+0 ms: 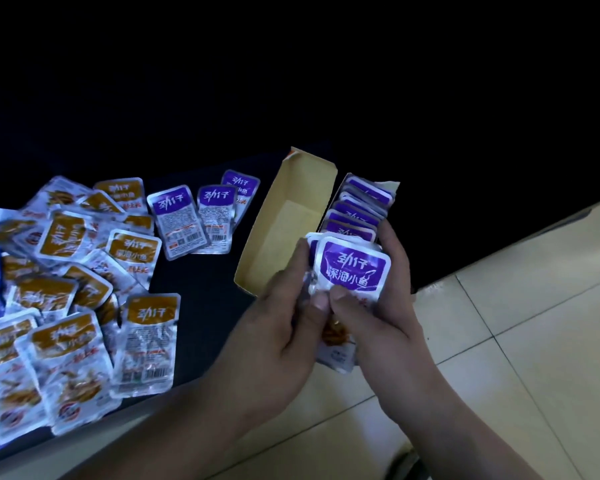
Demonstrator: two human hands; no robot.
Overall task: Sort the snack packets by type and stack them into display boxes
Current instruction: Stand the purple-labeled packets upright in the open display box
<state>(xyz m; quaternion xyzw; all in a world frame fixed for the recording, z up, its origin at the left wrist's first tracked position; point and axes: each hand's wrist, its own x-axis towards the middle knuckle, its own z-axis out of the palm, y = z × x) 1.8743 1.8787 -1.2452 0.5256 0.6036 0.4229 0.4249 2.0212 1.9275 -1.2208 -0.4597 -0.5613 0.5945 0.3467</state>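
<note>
On the left of the frame, a big messy pile of gold packets (66, 289) lies on the dark table (201, 306). They are flat, shiny and crinkly. In the middle lie three loose purple packets (177, 220), apart from the pile. Right of them sits the display box (291, 216), made of plain yellow card, with its lid open. A row of purple packets (357, 209) stands on edge inside it, and the row runs up and a bit right.

Just below that row, both hands hold a small stack of purple packets (352, 268). The left hand (278, 327) curls round its left edge. The right hand (378, 317) curls round its right side, thumb on the front, and is nearer the row. I think the stack goes in at the near end next.
</note>
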